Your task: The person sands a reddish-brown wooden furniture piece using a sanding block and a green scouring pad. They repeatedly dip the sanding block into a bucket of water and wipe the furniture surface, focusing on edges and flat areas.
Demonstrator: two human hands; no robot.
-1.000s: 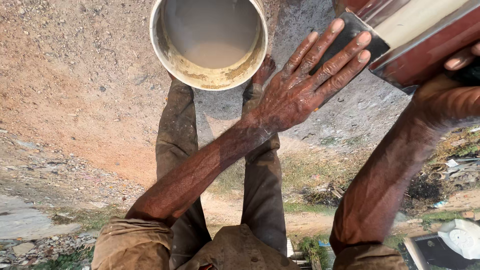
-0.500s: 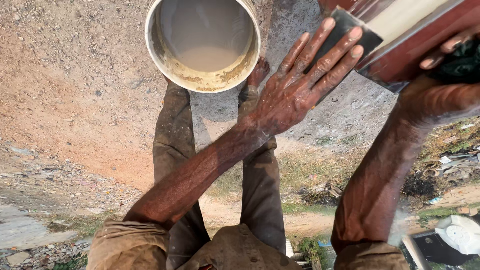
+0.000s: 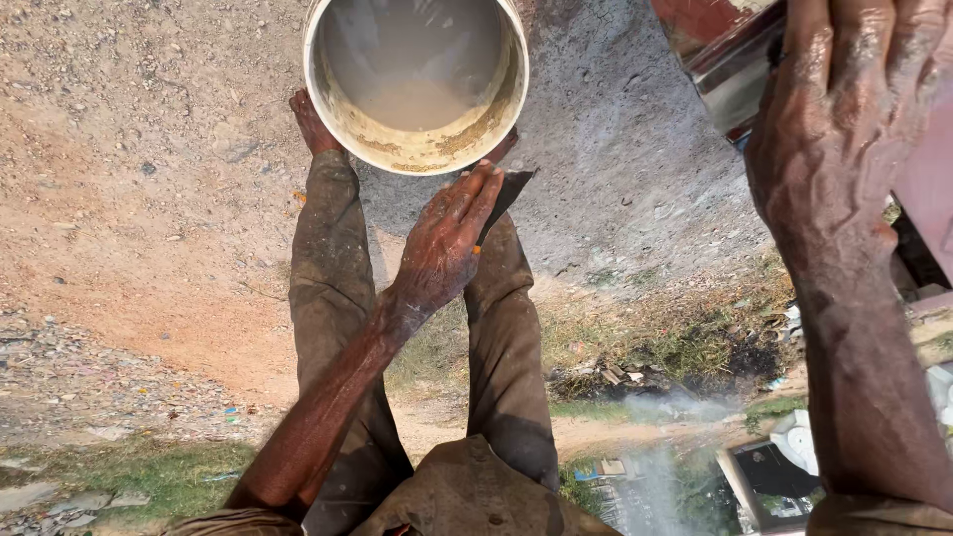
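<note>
My left hand (image 3: 447, 238) hangs between my knees, just below a dirty white bucket (image 3: 422, 159) of murky water. Its fingers are held together on a dark flat piece (image 3: 508, 191), whose tip sticks out near the bucket's rim. At the upper right, my wet right hand (image 3: 844, 119) closes over the edge of a red and silver metal object (image 3: 715, 60). My bare feet (image 3: 313, 119) stand on either side of the bucket. My trouser legs (image 3: 328, 268) run up the middle of the view.
The bucket stands on sandy, gravelly ground (image 3: 149, 179), with a grey damp patch (image 3: 635, 169) to its right. Grass and scattered litter (image 3: 655, 367) lie behind my legs. Pale objects and a dark frame (image 3: 774, 476) show at the lower right.
My left hand has come away from the red metal object, closed its spread fingers and dropped towards the bucket with the dark piece. My right hand now looms larger over the object's edge.
</note>
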